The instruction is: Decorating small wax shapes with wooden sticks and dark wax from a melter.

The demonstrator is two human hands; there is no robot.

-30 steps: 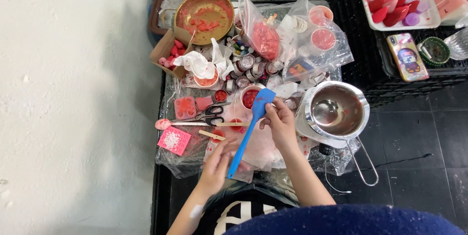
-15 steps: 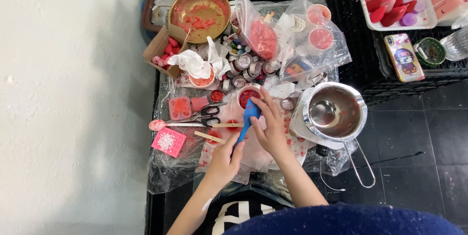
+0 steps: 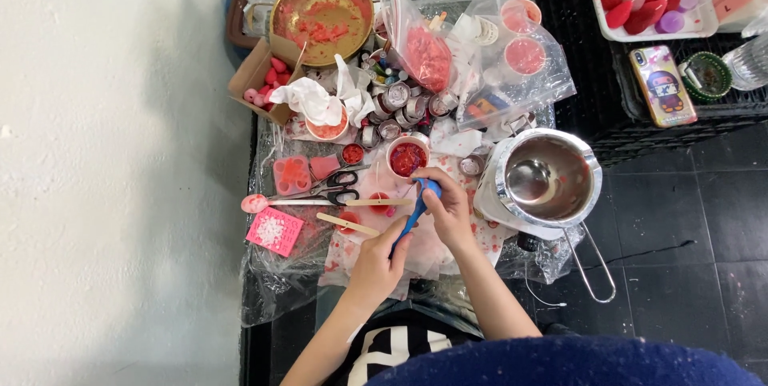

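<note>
Now you've drawn the blue silicone spatula point(image 3: 416, 214) down from upright to a low slant, both your right hand point(image 3: 448, 206) and left hand point(image 3: 376, 262) fingers clasped on it, just below the small cup of red wax point(image 3: 407, 157) on the table point(image 3: 264, 274).

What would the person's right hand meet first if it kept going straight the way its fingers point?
The right hand, gripping the blue spatula, points up-left in the picture. Going straight on, it would probably first meet the small cup of red material; depth is hard to judge from above.
</note>
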